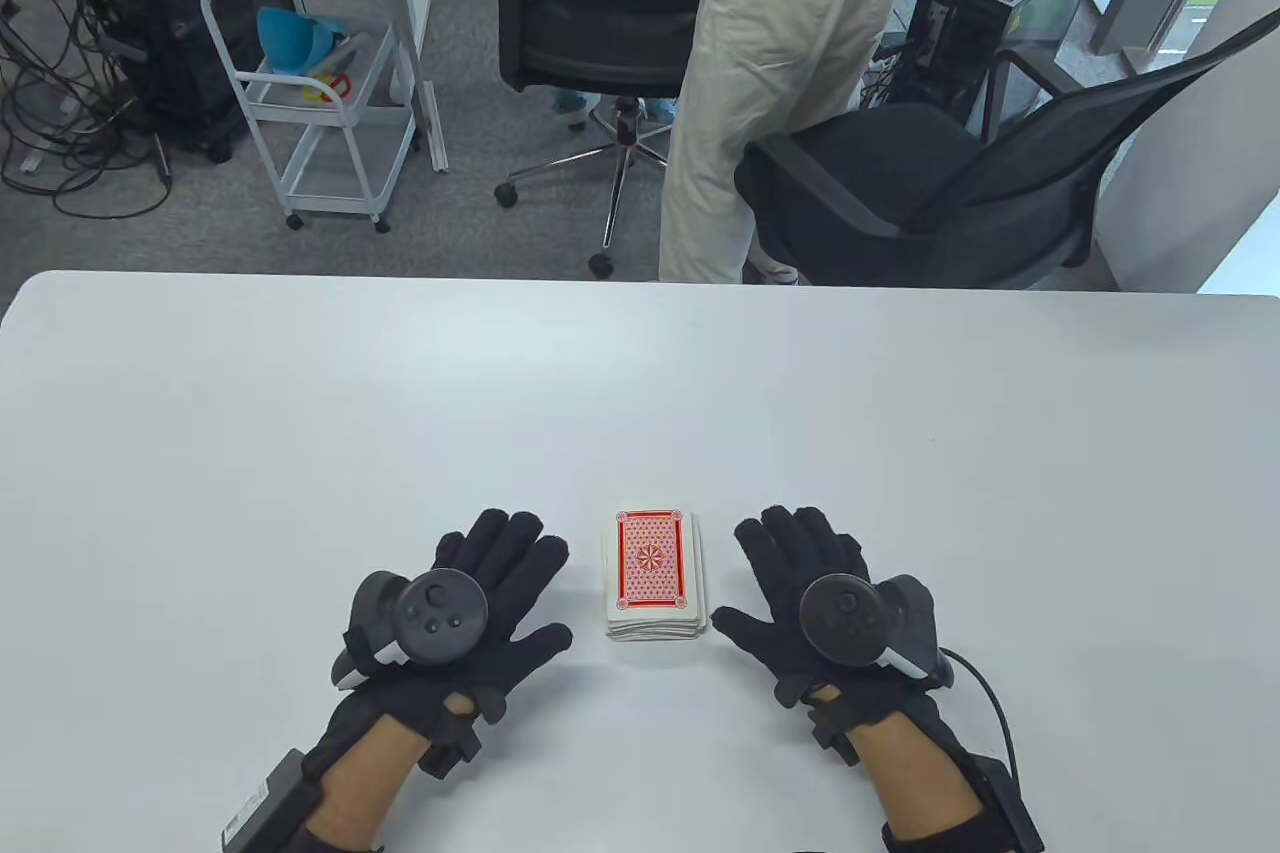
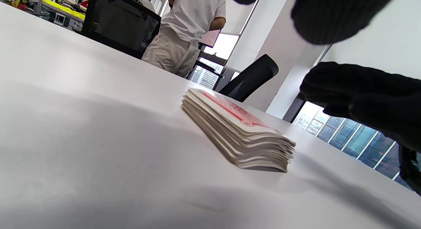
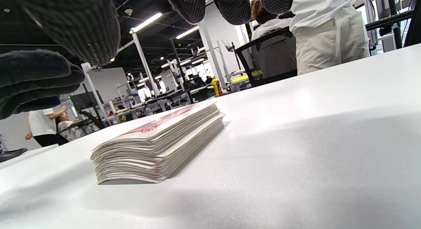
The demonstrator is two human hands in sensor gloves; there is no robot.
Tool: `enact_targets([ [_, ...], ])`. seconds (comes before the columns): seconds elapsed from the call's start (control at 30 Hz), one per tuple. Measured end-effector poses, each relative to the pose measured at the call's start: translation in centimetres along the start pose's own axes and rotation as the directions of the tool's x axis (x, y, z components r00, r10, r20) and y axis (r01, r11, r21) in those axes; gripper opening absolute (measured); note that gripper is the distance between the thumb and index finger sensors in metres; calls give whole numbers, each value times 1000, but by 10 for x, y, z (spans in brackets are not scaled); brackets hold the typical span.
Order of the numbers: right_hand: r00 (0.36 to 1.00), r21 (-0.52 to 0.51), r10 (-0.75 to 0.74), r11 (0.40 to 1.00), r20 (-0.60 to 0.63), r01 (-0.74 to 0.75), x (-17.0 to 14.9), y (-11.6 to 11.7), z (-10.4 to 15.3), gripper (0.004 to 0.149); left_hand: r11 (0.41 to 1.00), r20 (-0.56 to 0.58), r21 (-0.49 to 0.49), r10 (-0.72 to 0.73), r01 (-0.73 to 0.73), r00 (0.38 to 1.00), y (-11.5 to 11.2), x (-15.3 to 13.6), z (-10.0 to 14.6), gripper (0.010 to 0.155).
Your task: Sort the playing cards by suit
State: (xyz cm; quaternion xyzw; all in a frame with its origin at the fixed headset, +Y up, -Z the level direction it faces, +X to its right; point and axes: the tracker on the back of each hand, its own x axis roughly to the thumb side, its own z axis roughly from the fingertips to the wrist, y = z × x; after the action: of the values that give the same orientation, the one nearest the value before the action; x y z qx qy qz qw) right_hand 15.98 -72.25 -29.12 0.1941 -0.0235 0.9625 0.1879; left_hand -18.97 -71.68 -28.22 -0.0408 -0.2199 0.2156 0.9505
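A stack of playing cards (image 1: 654, 576) lies face down on the white table (image 1: 640, 393), red patterned back up. It also shows in the left wrist view (image 2: 236, 130) and the right wrist view (image 3: 161, 142). My left hand (image 1: 500, 583) lies flat just left of the stack, fingers spread, holding nothing. My right hand (image 1: 790, 573) lies flat just right of the stack, fingers spread, holding nothing. Neither hand touches the cards.
Beyond the table's far edge a person in beige trousers (image 1: 760, 93) stands between two black office chairs (image 1: 930, 163). A white trolley (image 1: 320, 73) stands at the far left.
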Motion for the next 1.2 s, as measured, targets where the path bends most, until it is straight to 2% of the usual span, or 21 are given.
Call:
enact_targets([
  [0.3, 1000, 22, 12, 1000, -16, -12, -2, 2, 0, 81, 1000, 30, -11, -9, 9, 1000, -1, 12, 0, 82],
  [0.4, 999, 40, 11, 999, -32, -10, 1, 0, -4, 80, 997, 19, -27, 69, -68, 997, -3, 11, -2, 81],
  [0.47, 998, 74, 13, 997, -56, -9, 6, -1, -10, 79, 983, -8, -57, 172, -172, 985, -7, 10, -6, 81],
  [0.53, 994, 132, 19, 991, -103, -5, 13, 0, -18, 79, 945, -65, -103, 306, -311, 950, -11, 10, -12, 82],
  [0.6, 985, 200, -13, 979, -169, 47, 19, 4, -30, 81, 864, -182, -164, 448, -476, 876, -18, 10, -21, 86],
  [0.63, 972, 261, -21, 962, -235, 84, 23, 9, -39, 82, 792, -215, -210, 535, -574, 817, -23, 11, -27, 88],
  [0.67, 964, 308, -27, 945, -264, 111, 25, 13, -45, 83, 752, -241, -212, 579, -625, 779, -25, 12, -31, 88],
  [0.7, 952, 366, -45, 917, -302, 160, 26, 20, -54, 84, 709, -299, -198, 613, -676, 731, -29, 14, -39, 90],
  [0.77, 923, 414, -66, 880, -380, 233, 30, 34, -66, 85, 663, -357, -239, 619, -710, 699, -35, 15, -53, 92],
  [0.87, 900, 490, -33, 830, -434, 267, 36, 55, -74, 86, 568, -452, -209, 666, -796, 594, -52, 14, -71, 94],
  [0.9, 899, 493, -35, 827, -436, 271, 40, 59, -74, 85, 555, -469, -204, 668, -806, 578, -55, 14, -73, 94],
  [0.93, 909, 460, 8, 864, -416, 203, 45, 60, -73, 85, 533, -470, -206, 682, -821, 561, -59, 15, -76, 95],
  [1.0, 936, 410, 40, 905, -351, 115, 47, 64, -72, 83, 555, -447, -186, 687, -811, 573, -60, 17, -77, 95],
  [1.07, 925, 375, -23, 910, -380, 176, 49, 68, -69, 81, 529, -435, -204, 705, -824, 561, -63, 18, -77, 95],
  [1.13, 909, 272, -157, 922, -386, 275, 51, 68, -67, 81, 468, -427, -187, 753, -864, 500, -67, 19, -78, 95],
  [1.17, 894, 255, -189, 916, -406, 309, 50, 68, -67, 82, 453, -430, -190, 759, -871, 489, -67, 20, -77, 95],
  [1.2, 870, 246, -254, 892, -423, 380, 46, 66, -67, 84, 464, -418, -198, 757, -864, 502, -67, 20, -77, 94],
])
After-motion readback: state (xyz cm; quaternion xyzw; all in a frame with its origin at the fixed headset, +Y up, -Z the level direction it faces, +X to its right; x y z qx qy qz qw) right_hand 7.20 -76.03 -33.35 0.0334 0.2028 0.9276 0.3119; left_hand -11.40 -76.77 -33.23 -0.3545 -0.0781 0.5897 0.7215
